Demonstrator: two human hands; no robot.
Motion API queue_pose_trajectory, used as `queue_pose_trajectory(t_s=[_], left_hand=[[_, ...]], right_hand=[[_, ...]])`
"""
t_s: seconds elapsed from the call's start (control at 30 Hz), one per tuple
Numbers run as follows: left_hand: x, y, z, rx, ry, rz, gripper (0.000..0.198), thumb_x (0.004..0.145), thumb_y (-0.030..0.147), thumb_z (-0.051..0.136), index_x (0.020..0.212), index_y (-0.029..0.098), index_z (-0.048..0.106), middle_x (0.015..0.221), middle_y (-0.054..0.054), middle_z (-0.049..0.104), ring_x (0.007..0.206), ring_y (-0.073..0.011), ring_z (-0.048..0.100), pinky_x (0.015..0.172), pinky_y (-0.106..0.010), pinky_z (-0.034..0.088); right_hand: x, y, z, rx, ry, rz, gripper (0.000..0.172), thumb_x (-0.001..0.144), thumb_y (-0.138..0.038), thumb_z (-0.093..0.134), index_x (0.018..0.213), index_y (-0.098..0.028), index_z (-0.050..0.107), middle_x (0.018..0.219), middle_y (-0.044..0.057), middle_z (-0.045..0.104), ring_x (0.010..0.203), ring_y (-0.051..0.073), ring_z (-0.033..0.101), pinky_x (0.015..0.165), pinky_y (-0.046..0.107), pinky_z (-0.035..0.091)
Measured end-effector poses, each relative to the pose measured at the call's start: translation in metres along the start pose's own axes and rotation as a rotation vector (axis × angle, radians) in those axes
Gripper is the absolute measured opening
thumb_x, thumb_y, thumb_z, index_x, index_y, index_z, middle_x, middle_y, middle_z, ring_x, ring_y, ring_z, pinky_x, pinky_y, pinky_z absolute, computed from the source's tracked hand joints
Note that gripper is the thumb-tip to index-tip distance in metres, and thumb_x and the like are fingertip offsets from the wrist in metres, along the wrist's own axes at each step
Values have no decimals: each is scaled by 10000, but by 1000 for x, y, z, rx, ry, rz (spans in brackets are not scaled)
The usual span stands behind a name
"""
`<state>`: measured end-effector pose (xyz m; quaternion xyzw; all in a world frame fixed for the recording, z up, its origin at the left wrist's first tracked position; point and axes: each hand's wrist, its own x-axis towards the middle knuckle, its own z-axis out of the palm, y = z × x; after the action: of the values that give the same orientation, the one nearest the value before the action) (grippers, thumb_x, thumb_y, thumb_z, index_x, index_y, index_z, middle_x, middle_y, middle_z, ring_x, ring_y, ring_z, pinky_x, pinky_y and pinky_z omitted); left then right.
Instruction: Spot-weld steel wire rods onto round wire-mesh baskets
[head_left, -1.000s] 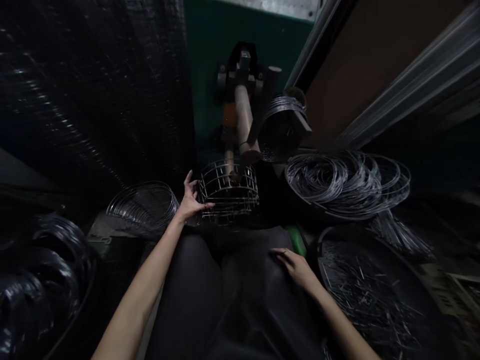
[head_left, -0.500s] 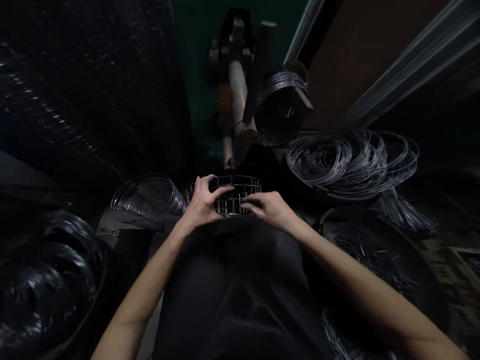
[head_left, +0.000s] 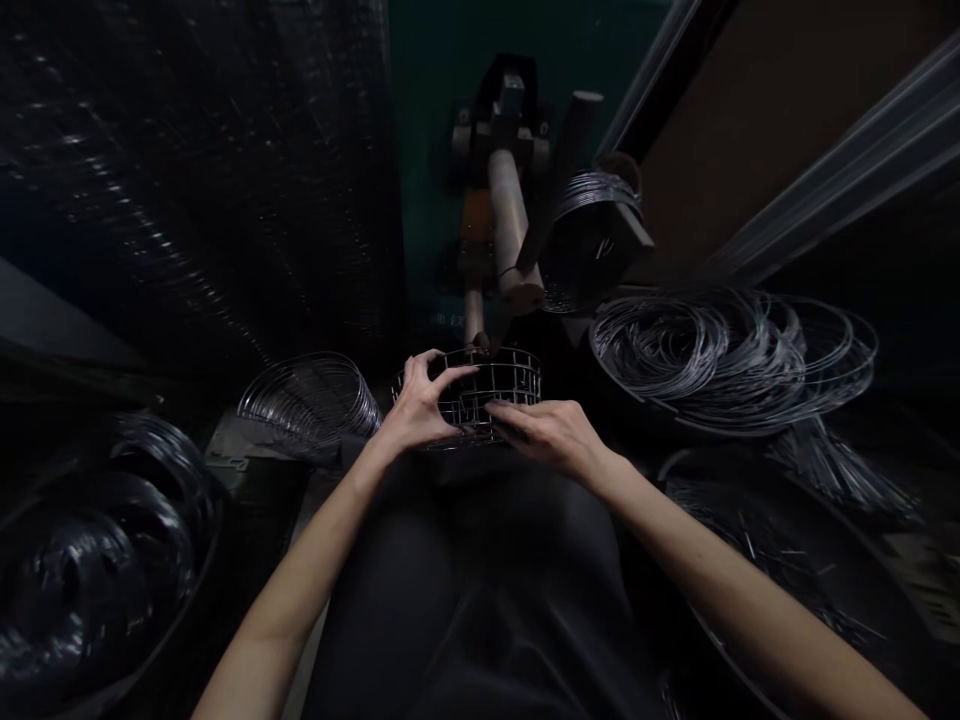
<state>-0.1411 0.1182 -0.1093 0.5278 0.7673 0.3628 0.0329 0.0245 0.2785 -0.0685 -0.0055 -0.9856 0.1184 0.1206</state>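
Note:
A round wire basket [head_left: 526, 380] with a square mesh wall sits between my hands, in front of a machine's metal arm. My left hand [head_left: 420, 408] is wrapped about the basket's left side, its thumb and fingers reaching over the wires. At the near right part of the mesh, my right hand [head_left: 559, 432] has its fingers pressed together against the basket. Whether a small piece of wire is between those fingers is too dark to make out. The arm's blunt round end [head_left: 523, 290] hangs just above and behind the basket.
Left of the basket lie thin wire rings [head_left: 311, 395], with shiny wire coils [head_left: 90, 570] in a tub nearer me. On the right, a pan [head_left: 652, 390] bears many wire hoops [head_left: 675, 345]. Below it, a dark basin [head_left: 847, 520] contains short wire pieces.
The view has shifted, so surroundings appear lower and further right. My right hand has turned flatter, its fingers closer together on the mesh. The left hand keeps its hold on the basket.

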Motion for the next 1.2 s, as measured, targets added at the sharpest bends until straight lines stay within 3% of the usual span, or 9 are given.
queue_pose_trajectory(t_s=[0.33,0.53,0.7,0.97,1.2], left_hand=[[13,-3,-8,-12,-24,-36,876,524,435,873,1315,336,509,1321,-101,255,1264,-376,299,1057,-569,354],[16,-1,-14,-92,-63,-41,896,480,459,890,1292,329,533,1230,-85,354,1185,-325,394,1047,-533,385],[23,-3,-16,-89,-72,-91,907,450,437,900,1277,333,544,1233,-80,349,1205,-335,385,1050,-530,386],[45,-16,-16,-79,-44,-87,903,449,454,901,1270,308,554,1227,-79,355,1223,-331,376,1083,-510,353],[56,-21,-15,-76,1,-150,907,451,453,895,1277,320,545,1226,-74,351,1215,-327,372,1077,-508,352]], right_hand=[[13,6,-1,-137,-9,-39,308,917,-328,498,1174,-293,663,1097,-1,709,780,169,712,551,234,465],[13,5,-2,-44,22,25,297,906,-354,524,1164,-309,666,1096,-2,709,857,182,709,602,240,489],[15,4,-7,34,17,44,285,911,-321,537,1162,-304,671,1085,0,713,896,199,708,646,257,517],[29,13,5,75,143,150,261,915,-285,543,1142,-280,671,1089,7,717,912,190,692,732,274,520],[39,25,9,197,362,271,116,864,-295,600,854,-237,700,859,39,632,740,161,609,667,264,467]])
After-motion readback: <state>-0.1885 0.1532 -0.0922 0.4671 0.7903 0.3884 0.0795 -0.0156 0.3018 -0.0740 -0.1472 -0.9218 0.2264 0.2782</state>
